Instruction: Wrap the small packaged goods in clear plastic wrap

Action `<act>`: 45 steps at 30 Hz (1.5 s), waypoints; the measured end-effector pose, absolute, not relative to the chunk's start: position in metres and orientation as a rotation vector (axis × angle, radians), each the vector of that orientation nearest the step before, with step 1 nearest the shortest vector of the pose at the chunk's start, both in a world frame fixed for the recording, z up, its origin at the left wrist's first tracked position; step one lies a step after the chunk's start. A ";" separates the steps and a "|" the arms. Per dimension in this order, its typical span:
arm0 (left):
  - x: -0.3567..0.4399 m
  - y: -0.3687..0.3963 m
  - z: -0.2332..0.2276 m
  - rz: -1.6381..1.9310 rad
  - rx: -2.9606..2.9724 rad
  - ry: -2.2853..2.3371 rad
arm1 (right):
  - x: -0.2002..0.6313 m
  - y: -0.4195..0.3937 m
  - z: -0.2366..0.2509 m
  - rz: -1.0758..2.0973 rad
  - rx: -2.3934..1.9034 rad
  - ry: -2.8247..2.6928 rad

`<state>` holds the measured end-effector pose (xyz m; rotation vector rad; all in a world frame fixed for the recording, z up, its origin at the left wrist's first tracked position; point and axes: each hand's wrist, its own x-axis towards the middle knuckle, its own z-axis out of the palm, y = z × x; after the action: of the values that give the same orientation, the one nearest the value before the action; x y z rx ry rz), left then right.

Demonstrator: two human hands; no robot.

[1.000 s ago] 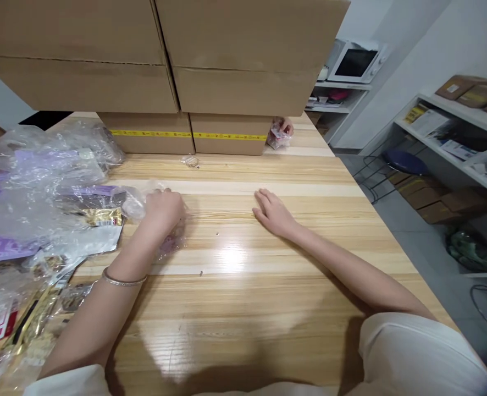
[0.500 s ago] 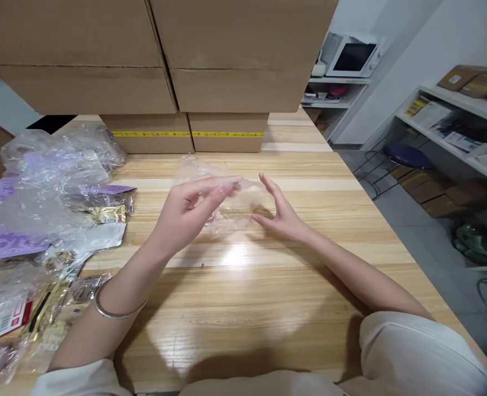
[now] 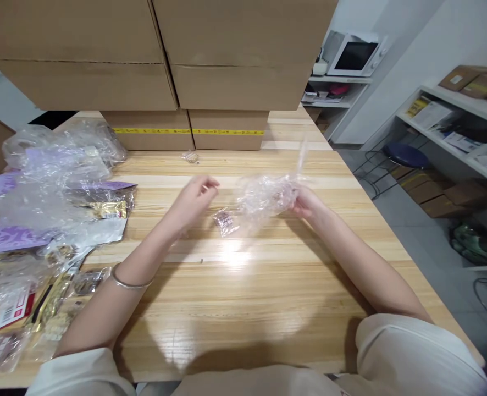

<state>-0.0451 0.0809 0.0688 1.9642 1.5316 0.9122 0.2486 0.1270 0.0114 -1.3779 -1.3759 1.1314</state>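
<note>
A crumpled clear plastic bag (image 3: 264,198) is gripped in my right hand (image 3: 309,203) above the middle of the table; its outline is smeared by motion. Left of the bag, my left hand (image 3: 198,199) hovers with its fingers curled in and nothing visible in them, apart from the bag. Between the two hands a small clear packet with purplish contents (image 3: 226,221) lies on the wood. Another small clear packet (image 3: 191,157) rests farther back, close to the cardboard boxes.
Piled on the left are clear bags (image 3: 41,192), with purple sachets and gold packets among them. Stacked cardboard boxes (image 3: 227,88) stand across the back of the wooden table (image 3: 243,308). Beyond its right edge are shelves (image 3: 453,132), a blue stool (image 3: 406,155) and a microwave (image 3: 354,55).
The clear bag has moved right and is now bunched in my right hand, which has closed. My left hand has drawn back left, away from it. Both small packets now show on the table.
</note>
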 end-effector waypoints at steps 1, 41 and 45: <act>-0.043 0.079 0.060 0.705 2.048 1.579 | 0.256 0.131 0.009 1.122 -1.446 -1.411; -0.027 0.097 0.044 0.441 1.630 1.135 | 0.252 0.036 -0.024 0.305 -1.309 -2.774; -0.094 0.109 0.066 0.607 1.677 1.584 | 0.254 0.037 -0.025 0.290 -1.316 -2.810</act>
<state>-0.0942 0.1086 0.0657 1.6775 1.5835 0.6066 0.2539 0.0373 -0.0249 -1.3162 -2.8095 0.2904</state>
